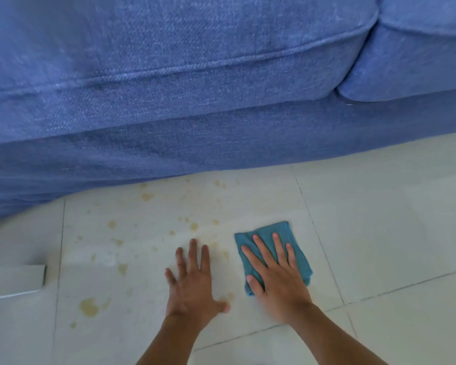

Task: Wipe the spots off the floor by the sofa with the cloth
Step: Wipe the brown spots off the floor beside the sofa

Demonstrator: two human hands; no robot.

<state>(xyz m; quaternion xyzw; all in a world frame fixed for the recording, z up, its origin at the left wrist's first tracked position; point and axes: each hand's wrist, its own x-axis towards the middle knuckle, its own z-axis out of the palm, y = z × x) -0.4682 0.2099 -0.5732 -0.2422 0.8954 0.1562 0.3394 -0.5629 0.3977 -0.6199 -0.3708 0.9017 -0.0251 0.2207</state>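
— Two cushions top the blue woven-fabric sofa (195,88), which fills the far side of the view, its base meeting the pale glossy tiled floor (392,219).

— And on the floor?

— A scatter of yellowish-brown spots (90,306) lies on the tile just in front of the sofa's base, from its edge toward the near side; the biggest blotch sits near the tile's left grout line. At the floor's left edge is a white flat-topped object (13,281); I cannot tell what it is.

— The hands?

— The left hand (192,288) is pressed flat on the bare tile, fingers spread apart, among the spots. The right hand (277,275) lies palm-down on the folded teal terry cloth (298,259), fingers splayed, pressing it to the floor rather than gripping it.

— Where is the cloth?

— Near the tile's right grout line, just right of the spots.
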